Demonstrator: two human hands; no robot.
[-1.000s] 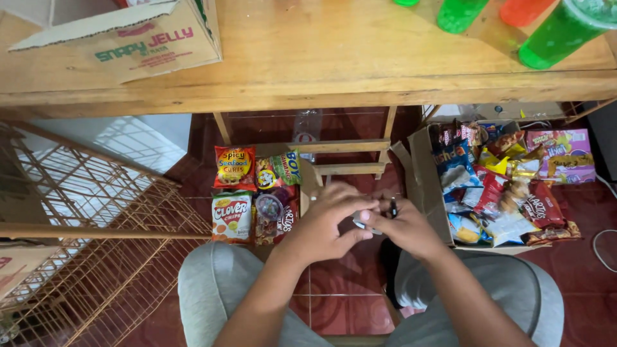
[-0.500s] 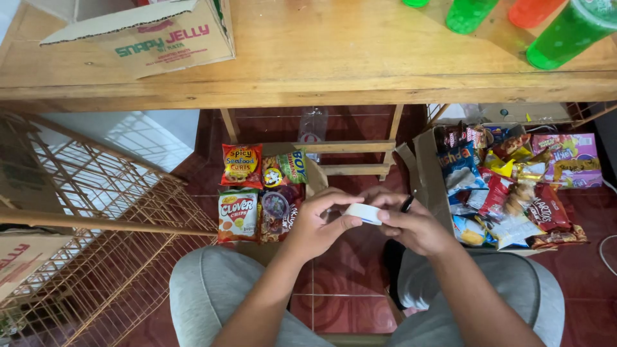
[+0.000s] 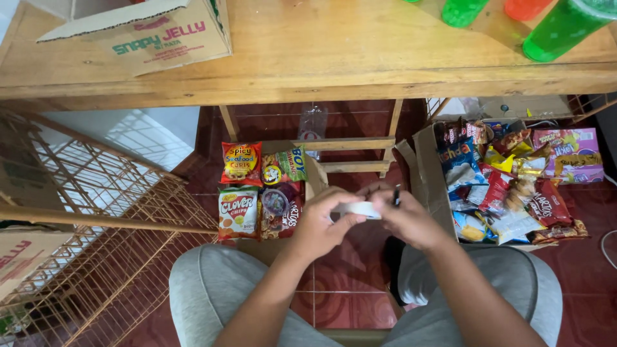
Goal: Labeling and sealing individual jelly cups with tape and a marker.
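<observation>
Holding a small white strip (image 3: 361, 209) pinched between both hands over the lap: left hand (image 3: 319, 225) grips one end, right hand (image 3: 406, 220) the other, with a dark pen (image 3: 396, 195) tucked in its fingers. I'd keep it taut and level. Count: one strip, one pen, two open snack boxes (image 3: 425, 168), four snack packs (image 3: 238, 212) visible left.
</observation>
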